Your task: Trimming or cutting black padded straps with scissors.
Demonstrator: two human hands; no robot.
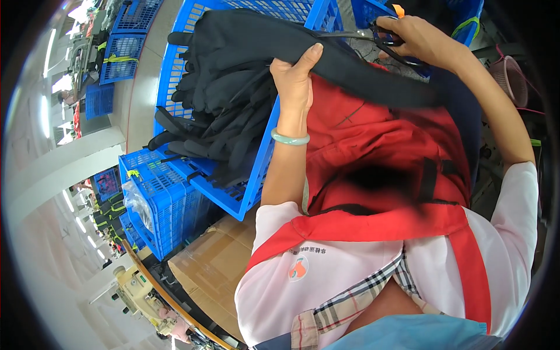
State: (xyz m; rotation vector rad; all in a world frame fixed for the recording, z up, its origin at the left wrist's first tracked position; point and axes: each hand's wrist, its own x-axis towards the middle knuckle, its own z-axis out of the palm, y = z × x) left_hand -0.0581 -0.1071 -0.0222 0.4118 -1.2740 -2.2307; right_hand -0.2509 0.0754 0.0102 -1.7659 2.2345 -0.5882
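Note:
My left hand (294, 79), with a pale green bangle at the wrist, pinches a long black padded fabric strip (367, 76) between thumb and fingers. The strip stretches from the blue crate across to the right, over my red apron (350, 134), and its right end is blurred. In my right hand (423, 44) is a pair of scissors (353, 36), its dark handles around my fingers and its blades pointing left along the strip's upper edge. Whether the blades touch the fabric I cannot tell. Many similar black pieces (233, 128) lie heaped in the blue crate (265, 166) beside my left forearm.
Another blue crate (163, 204) stands below at the left, near a cardboard box (216, 262). A further blue crate (469, 23) is at the upper right, near a pink basket (510, 81). A sewing machine (137, 289) sits at the lower left.

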